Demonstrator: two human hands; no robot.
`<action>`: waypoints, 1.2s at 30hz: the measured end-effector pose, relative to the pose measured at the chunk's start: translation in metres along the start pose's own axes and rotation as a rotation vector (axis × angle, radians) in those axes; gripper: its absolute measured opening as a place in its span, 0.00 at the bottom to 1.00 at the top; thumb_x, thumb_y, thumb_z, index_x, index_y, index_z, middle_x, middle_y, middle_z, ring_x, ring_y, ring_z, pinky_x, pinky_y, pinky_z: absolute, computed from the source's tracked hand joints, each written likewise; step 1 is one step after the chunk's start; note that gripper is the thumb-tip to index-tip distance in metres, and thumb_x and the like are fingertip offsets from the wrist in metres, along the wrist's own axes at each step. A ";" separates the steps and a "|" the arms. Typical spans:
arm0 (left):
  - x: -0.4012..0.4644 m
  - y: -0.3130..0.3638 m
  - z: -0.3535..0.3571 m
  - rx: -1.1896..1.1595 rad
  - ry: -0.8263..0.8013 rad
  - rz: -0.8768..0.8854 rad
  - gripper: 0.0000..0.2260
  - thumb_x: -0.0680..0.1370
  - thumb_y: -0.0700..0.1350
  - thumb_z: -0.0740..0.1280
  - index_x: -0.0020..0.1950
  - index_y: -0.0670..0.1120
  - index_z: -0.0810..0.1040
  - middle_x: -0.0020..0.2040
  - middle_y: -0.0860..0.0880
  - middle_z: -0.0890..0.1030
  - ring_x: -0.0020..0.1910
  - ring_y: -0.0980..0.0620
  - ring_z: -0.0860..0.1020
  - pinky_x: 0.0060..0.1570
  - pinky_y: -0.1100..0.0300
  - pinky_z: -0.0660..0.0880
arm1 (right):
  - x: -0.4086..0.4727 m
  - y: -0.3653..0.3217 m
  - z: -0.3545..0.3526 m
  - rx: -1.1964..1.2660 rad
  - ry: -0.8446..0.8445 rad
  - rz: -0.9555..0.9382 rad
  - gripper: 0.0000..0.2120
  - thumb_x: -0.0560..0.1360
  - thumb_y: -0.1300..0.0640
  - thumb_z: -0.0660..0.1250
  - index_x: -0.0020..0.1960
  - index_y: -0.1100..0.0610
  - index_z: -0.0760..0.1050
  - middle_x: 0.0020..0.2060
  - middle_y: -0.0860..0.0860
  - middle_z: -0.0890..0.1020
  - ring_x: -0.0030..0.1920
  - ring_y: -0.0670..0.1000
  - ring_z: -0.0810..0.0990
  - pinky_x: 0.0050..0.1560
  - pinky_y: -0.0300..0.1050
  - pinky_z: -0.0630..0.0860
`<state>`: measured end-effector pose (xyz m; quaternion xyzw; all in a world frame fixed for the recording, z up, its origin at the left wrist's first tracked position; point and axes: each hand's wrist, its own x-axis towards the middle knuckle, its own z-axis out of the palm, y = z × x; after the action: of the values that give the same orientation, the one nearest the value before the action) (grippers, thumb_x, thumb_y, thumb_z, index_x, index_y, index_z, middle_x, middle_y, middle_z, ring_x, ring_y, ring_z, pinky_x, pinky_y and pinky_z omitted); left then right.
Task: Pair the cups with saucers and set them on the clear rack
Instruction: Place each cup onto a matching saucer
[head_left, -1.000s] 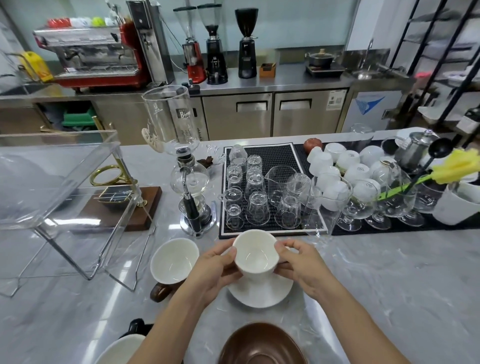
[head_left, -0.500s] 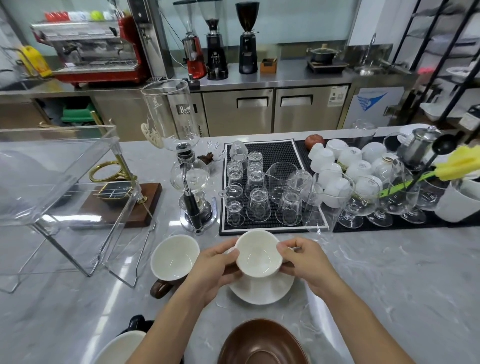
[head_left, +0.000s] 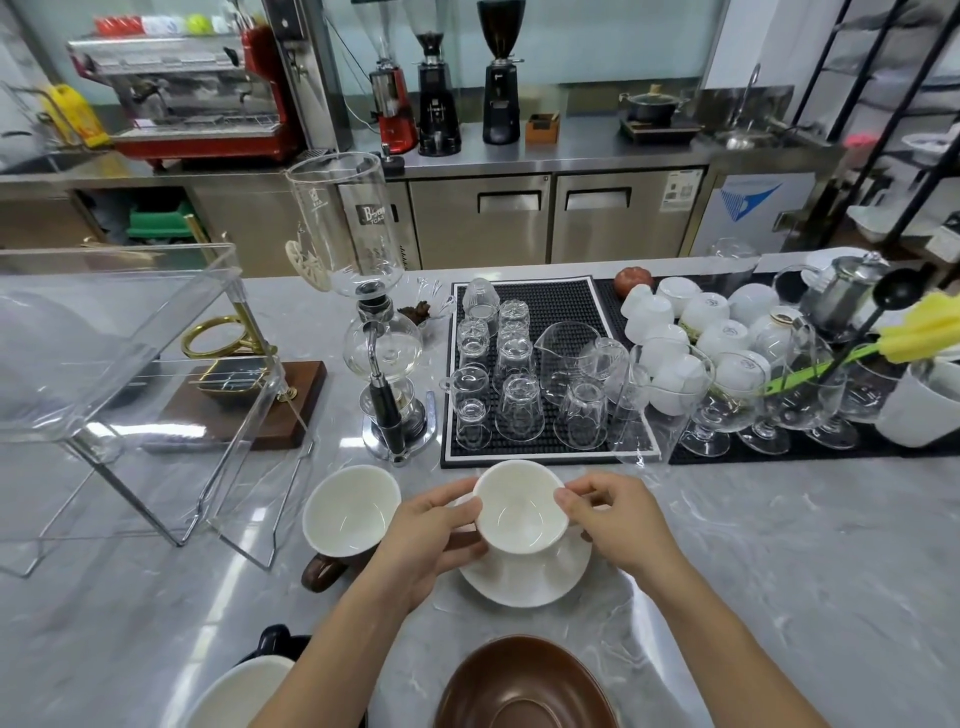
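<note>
Both hands are on the white cup (head_left: 521, 506) now: the left hand (head_left: 431, 540) curls its fingers and thumb around the cup's left side, and the right hand (head_left: 615, 519) pinches the right rim with thumb and fingertips. That cup sits over the white saucer (head_left: 524, 579), close to the near edge of the grey marble counter (head_left: 779, 545); whether its base touches the saucer or hangs just above it can't be told from this angle. Just to the left stands a second cup, white inside and brown outside (head_left: 350, 512), its brown handle pointing toward the near edge. Right at the near edge, a brown saucer (head_left: 524, 686) shows in the middle and another white-lined cup (head_left: 239, 693) peeks in beside the left forearm. Over toward the counter's left edge stands the clear rack (head_left: 130, 374), a transparent acrylic shelf. Behind the cup, toward the far edge, a siphon coffee maker (head_left: 387, 358) rises next to a black bar mat (head_left: 550, 374) loaded with upturned glasses, and farther right a cluster of upturned white cups (head_left: 696, 332) sits among stemmed glasses.
</note>
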<state>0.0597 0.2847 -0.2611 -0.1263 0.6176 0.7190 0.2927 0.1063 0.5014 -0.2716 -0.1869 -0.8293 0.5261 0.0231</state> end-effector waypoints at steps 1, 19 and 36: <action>0.000 0.000 0.000 -0.007 0.000 -0.007 0.12 0.80 0.36 0.68 0.61 0.46 0.84 0.49 0.43 0.87 0.44 0.44 0.86 0.49 0.51 0.83 | 0.000 0.001 0.001 0.016 0.007 0.000 0.03 0.72 0.51 0.73 0.41 0.49 0.84 0.35 0.47 0.85 0.39 0.49 0.84 0.44 0.52 0.82; -0.005 0.002 0.010 0.013 0.078 0.051 0.12 0.80 0.33 0.66 0.59 0.43 0.84 0.51 0.43 0.85 0.44 0.43 0.84 0.45 0.51 0.85 | -0.008 0.001 0.003 0.182 0.077 -0.011 0.04 0.71 0.55 0.76 0.44 0.53 0.83 0.42 0.52 0.85 0.27 0.54 0.84 0.34 0.47 0.82; -0.029 0.022 -0.006 0.068 0.140 0.068 0.07 0.78 0.37 0.71 0.56 0.42 0.81 0.59 0.37 0.82 0.57 0.39 0.83 0.50 0.52 0.83 | -0.019 -0.022 -0.010 0.236 0.167 -0.030 0.03 0.76 0.55 0.71 0.47 0.54 0.82 0.43 0.52 0.85 0.24 0.47 0.77 0.27 0.36 0.71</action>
<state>0.0688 0.2701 -0.2290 -0.1451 0.6646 0.6964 0.2285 0.1200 0.4957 -0.2444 -0.2136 -0.7596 0.6022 0.1214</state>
